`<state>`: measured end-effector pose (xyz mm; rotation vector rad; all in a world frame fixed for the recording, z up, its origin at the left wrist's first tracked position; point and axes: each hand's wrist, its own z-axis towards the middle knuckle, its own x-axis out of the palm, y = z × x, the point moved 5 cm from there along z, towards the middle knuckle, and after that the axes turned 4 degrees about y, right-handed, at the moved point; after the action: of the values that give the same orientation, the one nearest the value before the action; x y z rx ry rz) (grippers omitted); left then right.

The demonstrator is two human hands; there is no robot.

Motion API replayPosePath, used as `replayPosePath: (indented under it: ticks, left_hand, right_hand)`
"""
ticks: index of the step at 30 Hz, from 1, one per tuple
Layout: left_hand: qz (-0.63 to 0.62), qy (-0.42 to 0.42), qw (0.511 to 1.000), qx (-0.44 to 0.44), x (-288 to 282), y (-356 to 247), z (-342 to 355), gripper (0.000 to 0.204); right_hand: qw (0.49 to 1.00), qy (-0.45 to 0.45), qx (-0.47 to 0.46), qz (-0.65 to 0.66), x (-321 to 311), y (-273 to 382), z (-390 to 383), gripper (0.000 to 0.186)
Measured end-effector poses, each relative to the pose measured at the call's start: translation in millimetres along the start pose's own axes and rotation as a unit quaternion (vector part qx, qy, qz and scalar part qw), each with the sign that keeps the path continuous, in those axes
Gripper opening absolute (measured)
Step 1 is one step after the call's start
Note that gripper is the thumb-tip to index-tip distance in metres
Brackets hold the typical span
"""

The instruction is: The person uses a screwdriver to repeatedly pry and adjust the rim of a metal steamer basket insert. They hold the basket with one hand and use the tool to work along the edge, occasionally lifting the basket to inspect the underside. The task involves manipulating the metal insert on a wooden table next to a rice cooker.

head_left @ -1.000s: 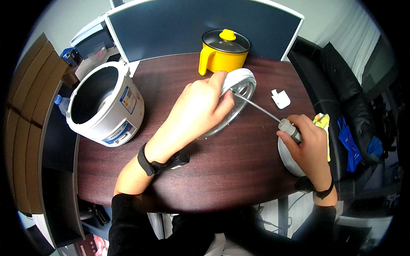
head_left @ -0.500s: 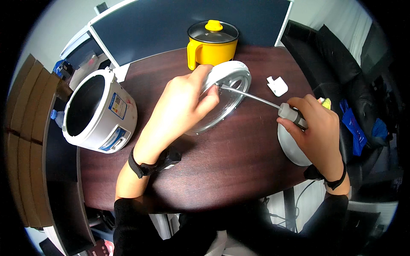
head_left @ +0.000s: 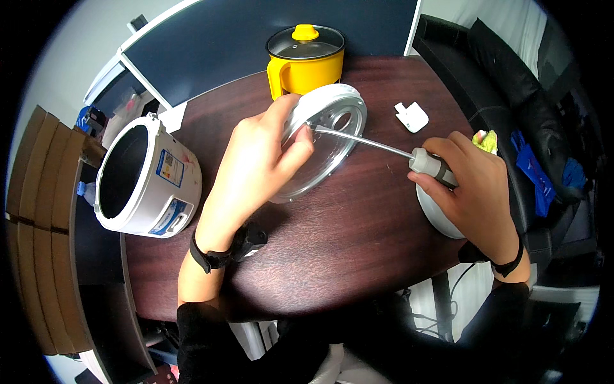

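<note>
My left hand [head_left: 259,150] grips the rim of a round clear lid [head_left: 323,163] with a white edge, holding it tilted above the table. In my right hand [head_left: 470,182] is a screwdriver [head_left: 371,142], its grey and black handle wrapped by my fingers. The metal shaft points left, and its tip meets the lid's inner side close to my left thumb. Exactly what the tip touches is too small to make out. Beyond the lid, a small white plastic piece [head_left: 412,117] lies on the table. A pale round dish-like part [head_left: 438,211] sits partly hidden under my right hand.
At the left stands a white rice cooker body [head_left: 181,185], open on top. A yellow pot [head_left: 314,73] with a glass lid is at the back, before a dark partition [head_left: 256,45]. Cardboard boxes [head_left: 48,256] stack far left; a black sofa [head_left: 505,83] flanks the table's right.
The whole view has shifted slightly. Both hands keep their hold, with the screwdriver tip still at the lid's inner side near my left thumb.
</note>
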<state>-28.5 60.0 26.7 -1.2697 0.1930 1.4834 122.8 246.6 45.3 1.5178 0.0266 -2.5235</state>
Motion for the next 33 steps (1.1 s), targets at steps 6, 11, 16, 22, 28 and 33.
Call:
replayPosePath:
  ticks: [6,11,16,22,28,33]
  left_hand:
    - [0.016,-0.006,1.0,0.012,1,-3,0,0.035]
    - [0.025,-0.022,0.999,0.028,6,-3,-4,0.034]
    - [0.038,-0.041,0.998,0.038,9,-4,-4,0.032]
    - [0.042,-0.045,0.997,0.046,6,-4,-3,0.032]
    - [0.016,-0.023,0.999,0.038,2,0,-3,0.033]
    - [-0.005,-0.029,0.999,0.041,4,4,-1,0.035]
  right_hand:
    - [0.997,0.017,0.005,0.073,6,-5,-2,0.029]
    - [0.955,0.148,0.107,0.233,28,-3,-10,0.028]
    - [0.711,0.329,0.24,0.574,68,14,-31,0.033]
    - [0.43,0.346,0.266,0.79,80,42,-40,0.04]
    - [0.751,0.278,0.235,0.551,66,9,-34,0.029]
    - [0.959,0.109,0.088,0.246,36,1,-17,0.024]
